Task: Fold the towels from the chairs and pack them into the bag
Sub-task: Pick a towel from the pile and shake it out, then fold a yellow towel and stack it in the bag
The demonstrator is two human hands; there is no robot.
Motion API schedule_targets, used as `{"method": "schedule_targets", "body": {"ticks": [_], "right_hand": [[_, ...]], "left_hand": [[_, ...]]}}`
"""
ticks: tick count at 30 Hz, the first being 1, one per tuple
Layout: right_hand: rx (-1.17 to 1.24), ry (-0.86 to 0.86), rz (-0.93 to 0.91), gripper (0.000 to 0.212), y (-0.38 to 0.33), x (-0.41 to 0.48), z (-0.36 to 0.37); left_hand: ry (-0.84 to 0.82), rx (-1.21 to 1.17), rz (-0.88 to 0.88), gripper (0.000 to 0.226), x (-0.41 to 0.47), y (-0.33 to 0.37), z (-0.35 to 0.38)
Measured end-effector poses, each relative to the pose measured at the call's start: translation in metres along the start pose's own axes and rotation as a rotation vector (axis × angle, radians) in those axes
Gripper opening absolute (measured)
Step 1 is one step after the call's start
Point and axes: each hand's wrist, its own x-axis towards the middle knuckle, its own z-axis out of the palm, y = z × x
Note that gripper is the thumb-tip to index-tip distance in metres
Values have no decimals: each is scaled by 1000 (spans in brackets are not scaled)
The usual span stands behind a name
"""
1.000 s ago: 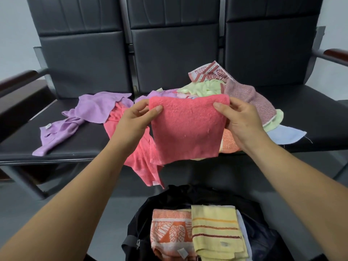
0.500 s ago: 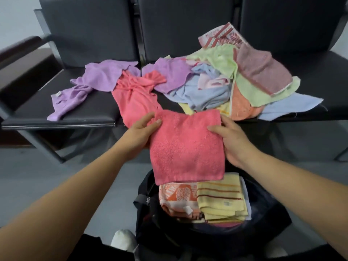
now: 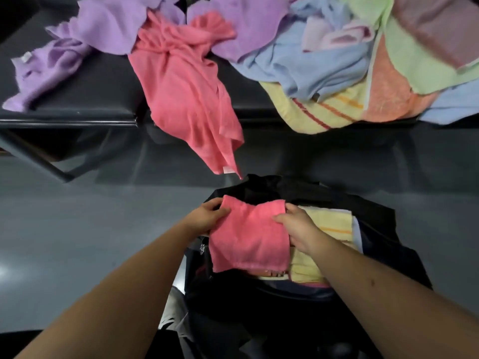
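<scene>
A folded pink towel (image 3: 250, 237) lies over the mouth of the black bag (image 3: 383, 229) on the floor. My left hand (image 3: 207, 216) grips its upper left corner. My right hand (image 3: 298, 226) pinches its upper right edge. Under and beside it in the bag sits a folded yellow striped towel (image 3: 326, 224), with a patterned towel mostly hidden below the pink one. Loose towels lie on the black chairs (image 3: 98, 86): an unfolded pink one (image 3: 181, 86) hangs over the seat edge, a purple one (image 3: 103, 29) to its left.
A heap of blue (image 3: 311, 63), yellow striped (image 3: 318, 112), orange (image 3: 388, 97), green (image 3: 414, 58) and mauve towels fills the right seat. Chair legs stand at the left. Grey floor surrounds the bag.
Both hands have carried the folded pink towel down from in front of the chairs onto the towels in the bag. My view has tilted downward.
</scene>
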Motion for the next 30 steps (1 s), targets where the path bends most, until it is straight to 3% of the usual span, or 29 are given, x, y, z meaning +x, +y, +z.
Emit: {"method": "schedule_targets", "body": {"ticks": [4,7,11,14,20,24,30], "right_hand": [[-230,15,-9,80,26,27,5],[-291,29,-54,85,37,39,9],[-203,33,-88,76,46,39,4],[-350,60,-118,54,47,24,3],[-552,162,-242,5,-25,-5,-12],[-454,129,-281,15,-100,-41,-35],[-461,67,-489,14,-204,-107,-78]], "left_hand": [[-54,49,-5,80,29,-38,8],[-4,113,-47,91,41,-56,9],[142,283,-73,45,39,-60,14],[166,429,-88,20,30,-55,21],[186,715,25,24,8,21,8],[196,604,231,18,-24,106,-4],[157,387,526,9,-73,224,0]]}}
